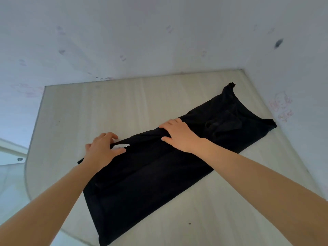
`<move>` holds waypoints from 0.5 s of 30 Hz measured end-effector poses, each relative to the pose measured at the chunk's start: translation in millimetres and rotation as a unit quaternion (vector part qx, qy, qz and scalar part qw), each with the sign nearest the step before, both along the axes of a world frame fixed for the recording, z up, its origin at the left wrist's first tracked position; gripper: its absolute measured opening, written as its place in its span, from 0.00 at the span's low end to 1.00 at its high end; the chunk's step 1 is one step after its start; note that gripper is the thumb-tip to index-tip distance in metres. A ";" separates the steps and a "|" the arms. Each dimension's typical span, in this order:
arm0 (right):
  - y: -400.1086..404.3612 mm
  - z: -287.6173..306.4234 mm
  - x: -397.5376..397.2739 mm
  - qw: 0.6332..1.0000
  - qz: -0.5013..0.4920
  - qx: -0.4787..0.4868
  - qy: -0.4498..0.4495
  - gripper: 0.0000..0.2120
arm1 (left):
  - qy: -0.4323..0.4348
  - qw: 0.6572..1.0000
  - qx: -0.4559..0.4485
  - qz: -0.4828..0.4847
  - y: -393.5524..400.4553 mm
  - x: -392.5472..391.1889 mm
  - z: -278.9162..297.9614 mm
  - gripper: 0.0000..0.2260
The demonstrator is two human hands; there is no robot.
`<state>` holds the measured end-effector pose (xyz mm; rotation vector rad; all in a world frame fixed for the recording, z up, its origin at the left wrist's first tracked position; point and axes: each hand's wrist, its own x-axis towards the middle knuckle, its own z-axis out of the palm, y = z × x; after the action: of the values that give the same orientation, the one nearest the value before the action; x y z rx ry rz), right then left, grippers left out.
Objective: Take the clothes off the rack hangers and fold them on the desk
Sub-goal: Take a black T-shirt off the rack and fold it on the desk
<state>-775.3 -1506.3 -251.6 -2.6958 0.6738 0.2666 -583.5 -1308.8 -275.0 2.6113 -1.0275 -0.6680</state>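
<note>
A black garment (145,181) lies on the pale wooden desk (110,107) as a long folded strip, running from the near left to the far right. Its straps or neckline end (230,110) points toward the far right corner. My left hand (101,150) grips the strip's far left edge, fingers curled over it, thumb beside a white label (120,146). My right hand (179,134) holds the far edge near the strip's middle, fingers curled over the fold and thumb on top of the fabric.
The desk stands in a corner between two white, scuffed walls (159,41). Bare desk surface shows behind the garment and at the near right (221,210). The desk's rounded left edge (28,166) drops off to the floor.
</note>
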 end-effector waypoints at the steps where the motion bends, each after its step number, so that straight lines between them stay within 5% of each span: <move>1: 2.5 -3.0 6.0 1.000 0.001 -0.007 0.011 0.23 | 0.012 1.000 0.000 -0.007 1.7 4.3 1.4 0.19; 6: 12.6 -10.5 27.5 0.999 -0.012 -0.048 0.001 0.13 | 0.018 0.998 0.029 -0.047 16.6 25.5 8.1 0.09; 9: 11.7 -5.8 25.7 0.996 -0.047 -0.041 -0.063 0.12 | -0.074 0.995 -0.032 -0.055 20.7 26.8 17.1 0.03; 12: 17.8 -0.3 11.0 0.980 -0.060 -0.072 -0.178 0.11 | -0.200 0.961 -0.156 -0.109 36.3 17.2 19.7 0.12; 15: 30.8 -3.6 -20.0 0.972 -0.005 -0.109 -0.207 0.11 | -0.205 0.951 -0.062 -0.222 61.2 6.1 13.9 0.14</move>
<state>-795.3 -1475.5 -255.3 -2.8180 0.6156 -0.3876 -577.3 -1247.6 -261.1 2.4758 -1.7480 -0.1239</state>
